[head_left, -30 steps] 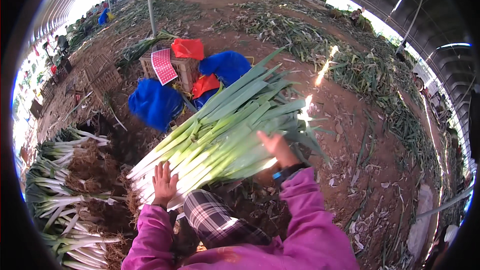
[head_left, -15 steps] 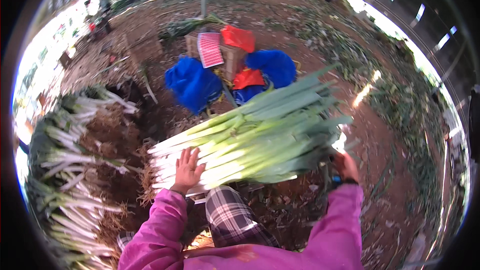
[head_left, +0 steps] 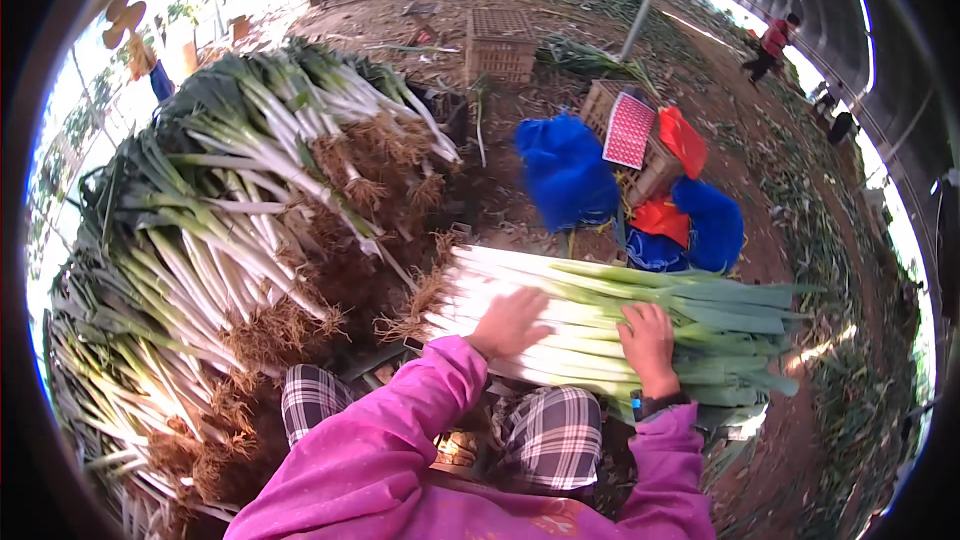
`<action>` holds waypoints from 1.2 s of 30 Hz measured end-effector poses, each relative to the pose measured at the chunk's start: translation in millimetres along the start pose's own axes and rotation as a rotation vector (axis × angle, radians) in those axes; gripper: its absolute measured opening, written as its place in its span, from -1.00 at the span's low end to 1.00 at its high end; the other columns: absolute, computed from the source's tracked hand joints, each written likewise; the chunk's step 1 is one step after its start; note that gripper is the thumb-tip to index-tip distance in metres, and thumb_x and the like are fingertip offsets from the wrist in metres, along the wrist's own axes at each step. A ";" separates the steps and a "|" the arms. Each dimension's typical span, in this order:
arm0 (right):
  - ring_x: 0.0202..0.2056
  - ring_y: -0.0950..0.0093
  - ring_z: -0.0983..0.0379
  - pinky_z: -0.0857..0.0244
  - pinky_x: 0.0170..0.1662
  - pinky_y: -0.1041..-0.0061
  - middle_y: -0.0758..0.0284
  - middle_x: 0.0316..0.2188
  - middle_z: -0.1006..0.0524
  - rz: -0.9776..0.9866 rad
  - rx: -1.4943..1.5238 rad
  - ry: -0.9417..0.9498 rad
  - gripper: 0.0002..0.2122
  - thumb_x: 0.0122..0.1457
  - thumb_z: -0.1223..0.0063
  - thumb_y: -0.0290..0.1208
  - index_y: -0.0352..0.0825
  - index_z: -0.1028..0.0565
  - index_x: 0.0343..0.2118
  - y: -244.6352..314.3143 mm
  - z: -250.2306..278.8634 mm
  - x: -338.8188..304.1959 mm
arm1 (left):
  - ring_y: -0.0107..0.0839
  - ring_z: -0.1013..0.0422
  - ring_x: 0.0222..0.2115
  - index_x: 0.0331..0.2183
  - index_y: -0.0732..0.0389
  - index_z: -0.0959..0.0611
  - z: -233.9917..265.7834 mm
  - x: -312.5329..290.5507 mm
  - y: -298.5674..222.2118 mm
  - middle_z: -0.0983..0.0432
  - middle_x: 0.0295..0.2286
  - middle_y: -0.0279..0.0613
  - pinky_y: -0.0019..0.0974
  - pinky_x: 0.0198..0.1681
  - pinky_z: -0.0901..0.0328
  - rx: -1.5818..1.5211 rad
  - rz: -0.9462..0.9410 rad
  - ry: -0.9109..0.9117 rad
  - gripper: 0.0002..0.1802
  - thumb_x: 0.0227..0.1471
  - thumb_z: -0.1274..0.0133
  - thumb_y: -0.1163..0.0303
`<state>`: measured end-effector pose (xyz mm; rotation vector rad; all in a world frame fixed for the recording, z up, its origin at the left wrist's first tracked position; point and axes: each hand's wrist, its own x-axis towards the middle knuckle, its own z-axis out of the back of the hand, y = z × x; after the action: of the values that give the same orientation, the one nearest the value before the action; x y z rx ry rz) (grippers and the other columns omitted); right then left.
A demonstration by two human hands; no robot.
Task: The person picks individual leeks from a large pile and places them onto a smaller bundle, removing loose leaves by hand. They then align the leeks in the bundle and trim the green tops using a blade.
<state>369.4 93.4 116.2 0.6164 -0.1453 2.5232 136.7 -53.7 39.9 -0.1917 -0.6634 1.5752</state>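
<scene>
Farm greenhouse: arched roof (head_left: pixel 800 0), harvested leeks (head_left: pixel 250 200)

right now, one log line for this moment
left hand: flat on leek bundle | right hand: flat on same bundle | bundle: lying across lap | stacked leek pile: person's left

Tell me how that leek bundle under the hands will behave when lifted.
The leek bundle probably sags at its leafy green end, since both hands, left hand and right hand, press near the white stalks. Loose stalks could slide apart. Its many thick stalks suggest weight.

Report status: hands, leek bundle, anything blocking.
Left hand and right hand flat on leek bundle across lap. Big leek stack close left; nothing blocking.
</scene>
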 end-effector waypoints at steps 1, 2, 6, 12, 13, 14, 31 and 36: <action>-0.10 0.27 -0.37 -0.20 0.00 0.21 0.35 -0.26 -0.52 -0.040 0.054 0.073 -0.76 -0.03 -0.22 -0.36 -0.18 -0.59 -0.24 1.3 -0.8 -2.8 | -0.08 -0.17 0.13 0.07 0.07 -0.42 3.7 -1.4 19.3 -0.22 0.12 -0.05 0.13 0.04 -0.18 -0.030 0.103 0.037 -0.37 0.03 -0.02 -0.05; -0.10 0.27 -0.36 -0.20 0.00 0.22 0.36 -0.25 -0.52 -0.084 0.103 0.148 -0.76 -0.04 -0.23 -0.33 -0.18 -0.59 -0.25 1.4 -2.8 -5.7 | -0.07 -0.14 0.16 0.06 0.00 -0.44 7.7 -23.8 37.5 -0.18 0.15 -0.07 0.26 0.05 -0.14 0.320 0.039 -0.018 -0.39 0.00 -0.05 -0.03; -0.09 0.27 -0.34 -0.20 -0.02 0.19 0.33 -0.18 -0.49 -0.114 0.048 0.206 -0.74 -0.05 -0.23 -0.32 -0.19 -0.58 -0.24 6.2 -4.4 -5.7 | -0.07 0.03 0.25 0.12 0.00 -0.39 42.0 -50.6 57.4 -0.04 0.23 -0.06 0.29 0.19 0.05 0.106 0.376 0.109 -0.37 0.05 0.03 -0.03; 0.05 0.18 -0.29 -0.10 0.11 0.11 0.20 -0.07 -0.44 -0.103 -0.130 0.197 -0.68 0.02 -0.09 -0.40 -0.27 -0.49 -0.11 4.9 -9.5 -14.9 | 0.00 0.18 0.31 0.24 0.07 -0.23 13.6 -48.9 82.8 0.09 0.28 0.00 0.10 0.30 0.12 -0.122 0.301 0.058 -0.26 0.15 0.15 -0.12; 0.06 0.18 -0.28 -0.06 0.15 0.11 0.20 -0.05 -0.43 -0.151 -0.144 0.224 -0.69 0.05 -0.06 -0.40 -0.26 -0.49 -0.10 -5.6 -9.2 -17.9 | 0.01 0.17 0.30 0.25 0.08 -0.21 13.6 -37.5 75.5 0.10 0.29 0.02 0.06 0.30 0.11 -0.109 0.325 0.114 -0.24 0.15 0.15 -0.13; 0.10 0.19 -0.26 -0.03 0.18 0.09 0.21 -0.01 -0.42 -0.154 -0.102 0.237 -0.68 0.07 -0.04 -0.41 -0.25 -0.49 -0.07 -1.3 -12.3 -19.3 | 0.03 0.16 0.30 0.26 0.08 -0.19 18.4 -42.2 76.3 0.11 0.29 0.05 0.03 0.30 0.10 -0.089 0.362 0.173 -0.23 0.16 0.15 -0.14; 0.08 0.14 -0.31 -0.13 0.16 0.10 0.18 0.07 -0.43 -0.054 -0.301 0.195 -0.64 0.25 0.13 -0.26 -0.28 -0.46 0.05 32.5 -0.8 -27.8 | -0.06 -0.49 -0.42 -0.32 0.36 -0.45 269.2 -228.4 262.3 -0.50 -0.43 0.04 -0.08 -0.37 -0.36 -0.060 1.258 -1.216 -0.56 -0.18 -0.22 0.26; 0.16 0.15 -0.22 0.04 0.26 0.10 0.13 0.13 -0.37 -0.051 -0.274 0.214 -0.60 0.25 0.12 -0.21 -0.22 -0.41 0.11 15.6 -7.0 -33.7 | -0.30 -0.47 -0.49 -0.08 0.42 -0.30 318.7 -226.0 199.4 -0.50 -0.39 0.01 -0.27 -0.47 -0.44 -1.078 0.689 -1.365 -0.49 -0.01 -0.15 0.45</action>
<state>383.8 65.7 94.9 0.2365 -0.3834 2.4416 -162.7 -359.3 137.0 -0.1022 -2.7325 1.6632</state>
